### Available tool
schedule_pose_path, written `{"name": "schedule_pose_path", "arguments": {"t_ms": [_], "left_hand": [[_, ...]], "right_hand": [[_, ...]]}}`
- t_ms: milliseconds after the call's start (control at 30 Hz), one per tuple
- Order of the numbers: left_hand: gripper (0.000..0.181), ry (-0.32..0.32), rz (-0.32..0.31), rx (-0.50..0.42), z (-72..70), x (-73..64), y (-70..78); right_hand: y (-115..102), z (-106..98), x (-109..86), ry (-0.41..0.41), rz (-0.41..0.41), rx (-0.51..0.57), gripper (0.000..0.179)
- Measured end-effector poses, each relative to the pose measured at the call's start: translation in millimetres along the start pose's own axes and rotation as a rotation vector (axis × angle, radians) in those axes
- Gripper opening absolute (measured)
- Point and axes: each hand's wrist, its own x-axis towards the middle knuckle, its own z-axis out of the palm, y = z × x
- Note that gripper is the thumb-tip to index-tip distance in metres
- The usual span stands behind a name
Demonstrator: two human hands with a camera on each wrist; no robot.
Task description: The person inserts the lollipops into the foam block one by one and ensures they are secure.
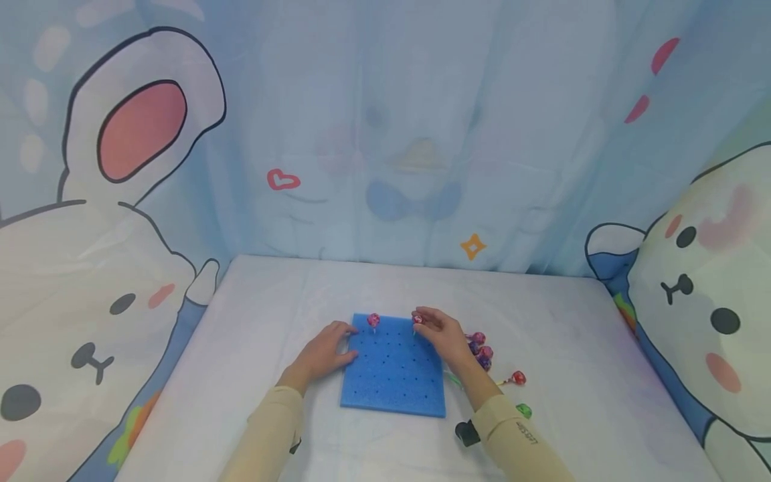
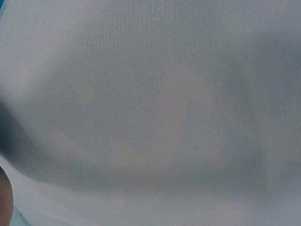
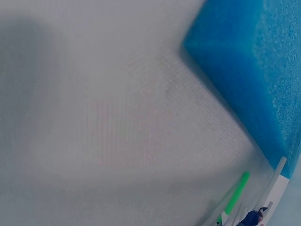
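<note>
A blue foam board (image 1: 394,375) with rows of small holes lies on the table. One pink lollipop (image 1: 373,320) stands upright in a hole near its far left corner. At the far right corner my right hand (image 1: 442,333) pinches another lollipop (image 1: 417,320) between thumb and fingers, its stick pointing down at the board; whether the tip is in a hole is hidden. My left hand (image 1: 325,349) rests against the board's left edge with fingers spread. The right wrist view shows the board's corner (image 3: 235,66) and a green stick (image 3: 236,193).
Right of the board lie several pink and purple lollipops (image 1: 484,351), a red lollipop (image 1: 518,378) and a green one (image 1: 524,410), partly behind the right forearm. A black object (image 1: 466,433) sits by the right sleeve. White cloth (image 1: 289,294) covers the table.
</note>
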Motion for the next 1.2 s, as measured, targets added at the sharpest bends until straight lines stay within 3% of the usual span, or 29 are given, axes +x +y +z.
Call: {"name": "schedule_pose_path", "arguments": {"t_ms": [533,767,967,1200], "left_hand": [[0.046,0.017,0.013,-0.01,2.3,-0.1,-2.3],[0.046,0.004,0.006,-0.006,1.1,1.1,0.4],[0.045,0.006,0.012,0.003,-0.7,-0.6,2.5],[0.045,0.012,0.021,-0.008,-0.3,-1.5,2.4]], "right_hand": [[6,-9,-3.6,-0.007,-0.004,-0.045,0.056],[5,-40,-14.2,0.053,-0.055,-0.071,0.051],[14,-72,-23.2,0.133,-0.019,-0.142,0.049],[34,-98,-26.8,0.168,0.024,-0.175,0.051]]}}
